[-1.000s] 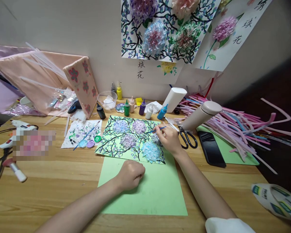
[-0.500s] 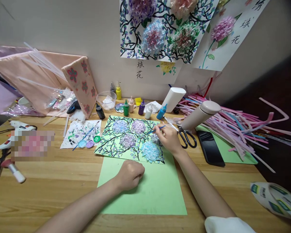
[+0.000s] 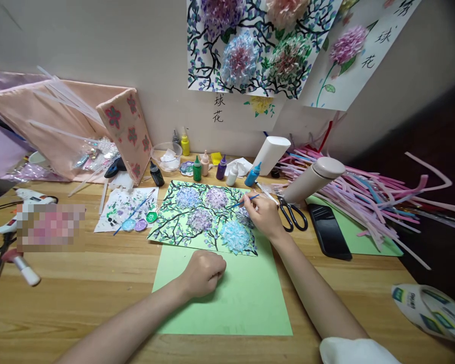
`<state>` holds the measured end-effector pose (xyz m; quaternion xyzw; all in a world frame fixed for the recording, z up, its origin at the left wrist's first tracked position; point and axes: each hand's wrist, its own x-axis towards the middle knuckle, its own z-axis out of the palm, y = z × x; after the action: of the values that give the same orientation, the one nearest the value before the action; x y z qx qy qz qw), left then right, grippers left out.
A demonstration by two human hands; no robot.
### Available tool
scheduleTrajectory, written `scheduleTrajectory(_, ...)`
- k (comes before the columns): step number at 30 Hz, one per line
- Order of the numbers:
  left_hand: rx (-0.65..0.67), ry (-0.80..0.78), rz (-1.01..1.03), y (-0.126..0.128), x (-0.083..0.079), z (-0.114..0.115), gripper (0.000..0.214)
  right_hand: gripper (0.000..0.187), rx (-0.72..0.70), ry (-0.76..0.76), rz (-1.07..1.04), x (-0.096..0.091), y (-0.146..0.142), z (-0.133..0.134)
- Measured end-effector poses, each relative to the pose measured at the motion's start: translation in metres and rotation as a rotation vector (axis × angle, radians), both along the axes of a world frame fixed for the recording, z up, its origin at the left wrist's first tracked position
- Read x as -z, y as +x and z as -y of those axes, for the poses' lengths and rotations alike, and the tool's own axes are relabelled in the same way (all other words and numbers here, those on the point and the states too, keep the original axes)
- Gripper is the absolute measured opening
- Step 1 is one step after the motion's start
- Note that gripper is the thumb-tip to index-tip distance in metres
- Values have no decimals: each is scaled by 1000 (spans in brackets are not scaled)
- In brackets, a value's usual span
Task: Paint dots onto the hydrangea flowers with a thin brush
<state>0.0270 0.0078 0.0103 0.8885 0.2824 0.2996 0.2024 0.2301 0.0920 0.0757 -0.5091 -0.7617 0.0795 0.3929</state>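
A thin blue paintbrush [image 3: 253, 196] is pinched in the fingers of my right hand [image 3: 264, 216], its tip over the upper right part of a painting [image 3: 167, 222]. The painting has dark branches, small leaves and several raised, fluffy flower heads in blue, pink and purple. My right hand partly covers one flower and the right edge. Below the painting my left hand [image 3: 202, 273] rests closed in a fist on a plain green sheet [image 3: 227, 313]; nothing shows in it. Left of the painting, a second brush [image 3: 136, 210] lies across a paint-stained paper [image 3: 111, 202], beside small lids of paint [image 3: 151, 217].
Several paint bottles [image 3: 197, 169] line the back. Black-handled scissors [image 3: 296, 217], a phone [image 3: 329, 232] and a leaning tumbler [image 3: 309, 182] are at right, near pipe cleaners [image 3: 371, 202]. A tape roll [image 3: 432, 313] lies front right, a glue gun [image 3: 34, 196] at left.
My right hand and the paintbrush have shifted very slightly, the brush tilting a little. The left hand and the painting stay where they were.
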Motion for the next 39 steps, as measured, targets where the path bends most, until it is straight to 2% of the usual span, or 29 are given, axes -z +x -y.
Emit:
scheduleTrajectory(10,8,9,-37,0,1,0,15,22,-13,60,46,-3,10,-1)
scheduleTrajectory(39,5,-10,-23,0,1,0,15,23,-46,22,109,-2,10,-2)
